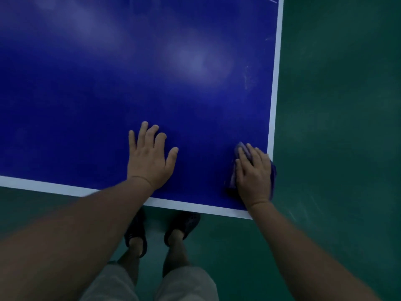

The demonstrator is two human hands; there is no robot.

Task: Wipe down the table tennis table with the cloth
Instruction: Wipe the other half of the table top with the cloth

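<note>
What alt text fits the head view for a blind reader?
A right hand presses a purple cloth onto the near right corner of a blue table tennis table; the left hand rests flat beside it. Green floor surrounds the table.

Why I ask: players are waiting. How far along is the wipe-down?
Nothing looks clearly finished. In hand: the right hand presses the cloth flat on the near right corner of the table, while the left hand rests flat beside it. Left: pale smears show near the right edge farther up, and the rest of the blue top gives no sign either way.
</note>
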